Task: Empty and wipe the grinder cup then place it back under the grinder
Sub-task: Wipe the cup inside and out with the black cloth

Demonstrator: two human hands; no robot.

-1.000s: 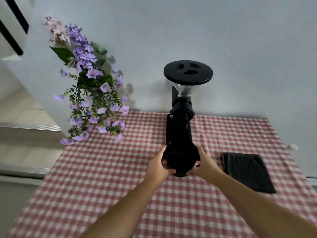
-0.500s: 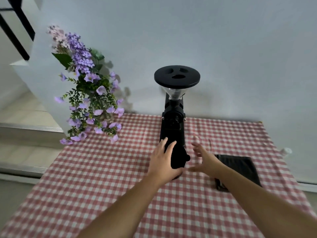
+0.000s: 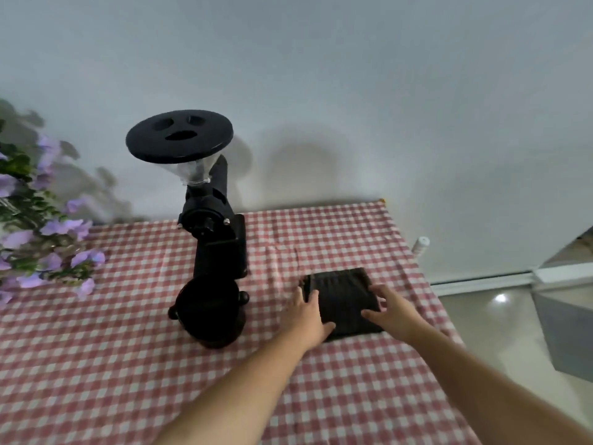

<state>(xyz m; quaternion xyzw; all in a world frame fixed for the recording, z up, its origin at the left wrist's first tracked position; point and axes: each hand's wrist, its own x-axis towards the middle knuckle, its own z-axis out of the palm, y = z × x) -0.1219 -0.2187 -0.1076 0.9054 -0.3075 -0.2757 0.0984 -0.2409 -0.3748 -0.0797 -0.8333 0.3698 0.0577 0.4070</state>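
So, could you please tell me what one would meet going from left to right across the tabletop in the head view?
Purple flowers → grinder cup under the grinder → left hand → folded dark cloth → right hand → small white bottle past the table's right edge.

Lighting was pretty soft and dim-ish, grinder threw fuzzy shadows on the wall. Glare spot on the floor. Flowers were blurry, edges bent by the wide lens.
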